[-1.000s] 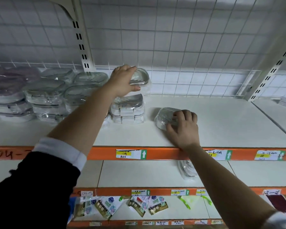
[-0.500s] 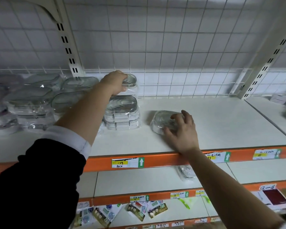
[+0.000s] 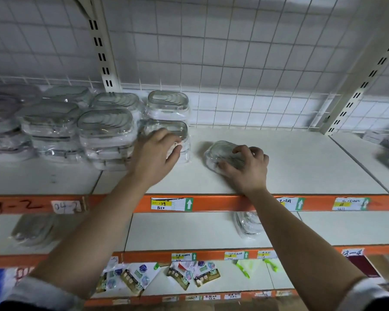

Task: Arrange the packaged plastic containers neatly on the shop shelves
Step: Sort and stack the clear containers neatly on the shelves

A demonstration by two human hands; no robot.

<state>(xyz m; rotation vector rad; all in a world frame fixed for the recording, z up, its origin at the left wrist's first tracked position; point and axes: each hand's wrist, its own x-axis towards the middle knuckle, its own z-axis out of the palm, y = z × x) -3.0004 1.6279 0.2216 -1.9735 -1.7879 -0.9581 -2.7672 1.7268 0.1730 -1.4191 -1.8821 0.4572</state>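
The loose container (image 3: 220, 153) is located on the top shelf (image 3: 301, 167), just right of the stacked stock and apart from it. It is grasped by the right hand (image 3: 248, 168): the fingers are curled over its lid and the thumb is set against its near edge. The left hand (image 3: 156, 157) is held with its fingers relaxed and slightly bent. Their tips are laid against the wrapper of the front stack (image 3: 166, 131), and nothing is gripped.

Behind this stack, the rear stack (image 3: 167, 103) is set against the wire grid (image 3: 234, 63). To the left, the wrapped rows (image 3: 106, 126) are seen piled in an orderly block.

Progress is judged as partial. Most of the stock is stacked. 1 container is not yet placed on a stack, and at least 1 package (image 3: 248, 223) is left on the shelf below, behind the orange rail (image 3: 211, 204). A second, blurred package (image 3: 34, 230) is seen at lower left.

Compared with 0.5 s earlier, the left hand is lowered from the top of the rear stack to the front stack. The grasp of the right hand on the loose container is unchanged.
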